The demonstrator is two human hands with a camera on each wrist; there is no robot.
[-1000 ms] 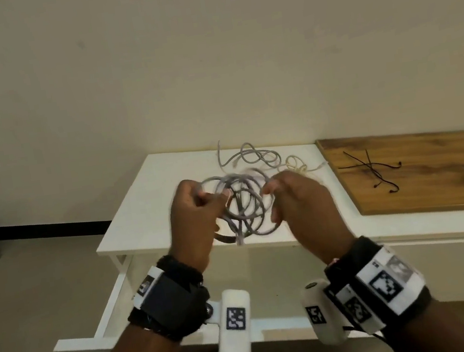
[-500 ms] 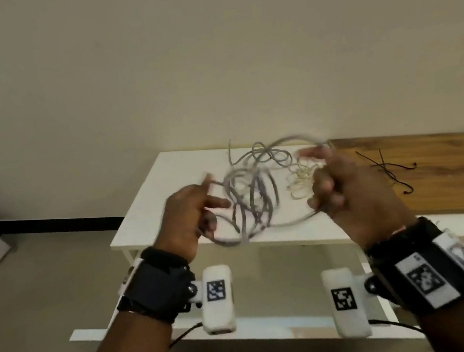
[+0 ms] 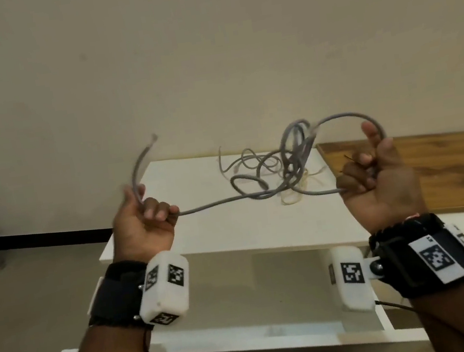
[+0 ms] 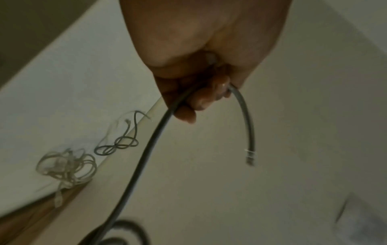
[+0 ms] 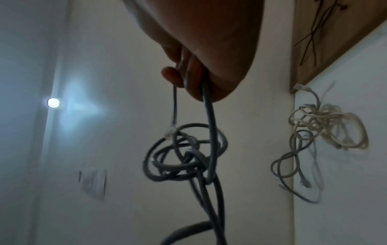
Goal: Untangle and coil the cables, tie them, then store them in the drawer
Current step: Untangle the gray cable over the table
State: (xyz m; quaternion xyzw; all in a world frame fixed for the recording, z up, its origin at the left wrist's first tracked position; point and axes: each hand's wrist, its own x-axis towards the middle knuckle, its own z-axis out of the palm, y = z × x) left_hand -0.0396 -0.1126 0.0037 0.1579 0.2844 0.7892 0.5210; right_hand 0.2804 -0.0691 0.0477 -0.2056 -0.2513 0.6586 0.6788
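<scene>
I hold a grey network cable in the air over the white table, stretched between both hands. My left hand grips it near one end, and the plug end curves up past the fingers. My right hand grips the other side, with a loop arching over the thumb. A knot of grey loops hangs close to the right hand. A second, thinner grey cable and a cream cable lie tangled on the table.
A wooden board lies on the table's right part with black ties on it. A white open drawer frame juts out below the table's front edge. A beige wall stands right behind the table.
Both hands have risen and moved apart. The grey bundle held between them has been pulled out into a line, with its knot now near the right hand.
</scene>
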